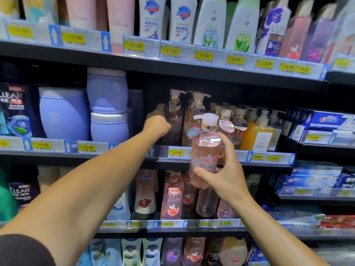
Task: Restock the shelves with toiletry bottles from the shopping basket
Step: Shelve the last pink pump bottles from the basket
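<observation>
My right hand (222, 173) grips a clear pink pump bottle (205, 150) with a white pump head, held upright in front of the middle shelf edge (134, 153). My left hand (158, 121) reaches onto that middle shelf and holds the side of a dark pink pump bottle (172, 120) standing there. Right of it stand an amber pump bottle (192, 120) and a row of similar pump bottles (238, 120). The shopping basket is out of view.
Purple tubs (107, 104) and dark shampoo bottles (14, 110) fill the middle shelf's left side. Toothpaste boxes (322, 121) are stacked at right. White and pink bottles line the upper shelf (182, 20); pink body wash bottles (172, 194) stand below.
</observation>
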The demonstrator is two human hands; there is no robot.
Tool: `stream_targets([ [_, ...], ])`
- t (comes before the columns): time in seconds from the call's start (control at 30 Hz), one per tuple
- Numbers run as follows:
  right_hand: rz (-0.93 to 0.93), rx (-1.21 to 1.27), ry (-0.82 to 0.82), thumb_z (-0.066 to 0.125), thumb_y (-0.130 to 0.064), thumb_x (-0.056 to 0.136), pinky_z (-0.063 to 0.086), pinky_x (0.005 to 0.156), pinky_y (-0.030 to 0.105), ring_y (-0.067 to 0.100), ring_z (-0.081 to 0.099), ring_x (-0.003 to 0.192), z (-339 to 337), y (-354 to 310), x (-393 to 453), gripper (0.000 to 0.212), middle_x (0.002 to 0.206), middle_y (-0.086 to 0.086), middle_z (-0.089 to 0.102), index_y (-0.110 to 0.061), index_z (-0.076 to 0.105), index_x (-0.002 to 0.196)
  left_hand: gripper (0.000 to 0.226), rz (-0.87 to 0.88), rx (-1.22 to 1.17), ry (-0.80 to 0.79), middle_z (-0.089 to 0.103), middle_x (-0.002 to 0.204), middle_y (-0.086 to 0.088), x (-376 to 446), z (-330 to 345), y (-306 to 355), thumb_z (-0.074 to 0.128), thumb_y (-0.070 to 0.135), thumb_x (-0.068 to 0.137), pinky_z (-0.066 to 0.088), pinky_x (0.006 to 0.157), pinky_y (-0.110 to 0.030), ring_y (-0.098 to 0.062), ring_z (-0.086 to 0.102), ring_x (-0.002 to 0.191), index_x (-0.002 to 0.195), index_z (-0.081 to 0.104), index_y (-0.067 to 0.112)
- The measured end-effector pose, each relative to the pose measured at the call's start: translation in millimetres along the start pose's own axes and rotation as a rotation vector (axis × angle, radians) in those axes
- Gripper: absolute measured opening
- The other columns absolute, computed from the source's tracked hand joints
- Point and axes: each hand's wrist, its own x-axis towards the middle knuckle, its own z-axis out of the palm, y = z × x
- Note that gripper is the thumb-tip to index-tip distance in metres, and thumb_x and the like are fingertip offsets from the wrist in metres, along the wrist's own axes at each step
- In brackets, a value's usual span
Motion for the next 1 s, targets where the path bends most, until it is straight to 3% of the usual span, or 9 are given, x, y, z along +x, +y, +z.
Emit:
stream_targets([
  [0.2,-0.027,0.01,0.004,0.087,-0.034,0.065,0.051,0.084,0.021,-0.022,0.045,0.111,4.7,-4.4,-1.6,0.097,0.12,-0.049,0.043,-0.056,0.027,0.139,0.053,0.004,0.055,-0.014,0.061,0.126,-0.015,-6.3,-13.3,-3.1,0.069,0.022,0.086,0.043,0.08,-0.029,-0.031,0.059,0.11,0.134,0.05,0.009],
  [0.27,-0.036,0.015,0.007,0.087,-0.034,0.065,0.051,0.084,0.021,-0.021,0.045,0.112,7.6,-7.3,-1.5,0.098,0.119,-0.049,0.043,-0.056,0.027,0.139,0.05,0.011,-0.015,0.065,0.065,0.119,-0.012,-18.5,-21.7,-4.4,0.069,0.024,0.084,0.043,0.077,-0.028,-0.027,0.061,0.105,0.129,0.056,0.006],
  [0.37,-0.058,0.024,0.001,0.086,-0.037,0.065,0.048,0.082,0.013,-0.019,0.046,0.113,14.0,-13.7,1.2,0.097,0.12,-0.048,0.043,-0.057,0.026,0.138,0.042,0.113,-0.25,0.123,0.071,0.108,0.0,-51.0,-35.3,-3.5,0.067,0.018,0.081,0.052,0.088,-0.032,-0.021,0.065,0.1,0.123,0.061,0.017],
  [0.47,-0.079,0.06,-0.004,0.086,-0.036,0.066,0.048,0.08,0.01,-0.013,0.049,0.115,22.4,-21.4,6.5,0.097,0.125,-0.042,0.045,-0.054,0.027,0.14,0.032,0.203,-0.593,-0.083,0.072,0.099,0.001,-88.5,-47.7,-1.9,0.062,0.014,0.077,0.058,0.082,-0.037,-0.019,0.067,0.094,0.107,0.067,0.025],
  [0.53,-0.098,0.077,-0.01,0.086,-0.033,0.068,0.047,0.085,0.01,-0.013,0.05,0.114,29.1,-27.0,9.8,0.096,0.126,-0.04,0.045,-0.049,0.027,0.142,0.043,0.277,-0.696,-0.233,0.071,0.109,0.001,-108.8,-56.8,-2.9,0.064,0.027,0.069,0.058,0.083,-0.034,-0.016,0.066,0.1,0.113,0.065,0.027],
  [0.67,-0.108,0.083,-0.069,0.087,-0.028,0.069,0.04,0.085,0.002,-0.023,0.047,0.108,44.6,-35.7,14.6,0.1,0.112,-0.055,0.044,-0.044,0.025,0.146,0.072,0.344,-0.473,-0.204,0.066,0.121,0.008,-130.6,-65.9,-6.4,0.071,0.05,0.065,0.054,0.094,-0.039,-0.011,0.065,0.106,0.131,0.055,0.026],
  [0.8,-0.095,0.077,-0.122,0.087,-0.031,0.066,0.048,0.093,0.019,-0.006,0.058,0.109,62.7,-44.5,17.0,0.105,0.124,-0.02,0.061,-0.041,0.023,0.148,0.084,0.255,-0.318,-0.047,0.071,0.109,0.01,-137.5,-70.6,-6.0,0.073,0.059,0.052,0.055,0.091,-0.038,-0.006,0.069,0.096,0.127,0.059,0.024],
  [0.9,-0.094,0.088,-0.169,0.086,-0.029,0.066,0.05,0.094,0.028,-0.003,0.06,0.106,69.4,-47.4,18.9,0.108,0.127,-0.013,0.06,-0.037,0.019,0.15,0.072,0.236,-0.328,0.005,0.073,0.102,0.011,-137.7,-75.7,-8.7,0.083,0.046,0.056,0.054,0.084,-0.027,-0.002,0.069,0.091,0.12,0.064,0.022],
  [1.0,-0.121,0.032,-0.217,0.081,-0.04,0.064,0.043,0.099,0.022,-0.004,0.049,0.119,65.0,-41.4,22.3,0.109,0.137,-0.021,0.047,-0.037,0.016,0.151,0.052,0.228,-0.387,0.053,0.074,0.092,0.015,-137.3,-83.2,-8.5,0.088,0.035,0.063,0.051,0.075,-0.018,0.003,0.069,0.085,0.109,0.069,0.024],
])
